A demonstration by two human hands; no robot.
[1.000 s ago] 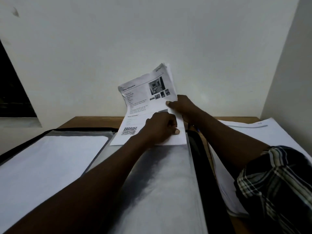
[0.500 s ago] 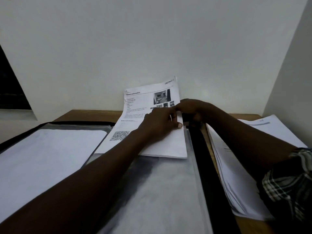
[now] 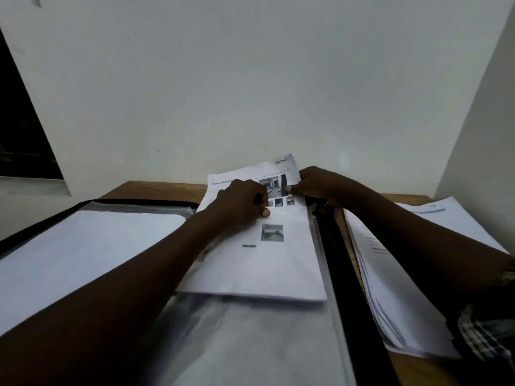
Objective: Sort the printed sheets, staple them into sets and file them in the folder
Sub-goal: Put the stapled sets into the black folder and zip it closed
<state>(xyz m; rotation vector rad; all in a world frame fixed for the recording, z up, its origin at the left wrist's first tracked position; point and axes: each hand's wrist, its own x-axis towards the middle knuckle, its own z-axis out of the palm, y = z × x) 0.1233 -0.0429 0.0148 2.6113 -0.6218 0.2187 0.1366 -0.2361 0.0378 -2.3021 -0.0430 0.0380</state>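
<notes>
The printed set [image 3: 267, 263] lies on the open folder's [image 3: 250, 344] right sleeve, its far end curling up and its text too blurred to read. The left hand [image 3: 239, 204] rests curled on it, so I cannot tell whether it grips. The right hand [image 3: 320, 185] pinches the set's far right edge. The right arm partly covers a sheet stack [image 3: 390, 288].

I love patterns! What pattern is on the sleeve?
The cloth sleeve is dark-and-pale checked; head view.

Glossy plastic sleeve [image 3: 250, 344], matt paper sheets [image 3: 267, 268], wooden table [image 3: 156, 189]
</notes>
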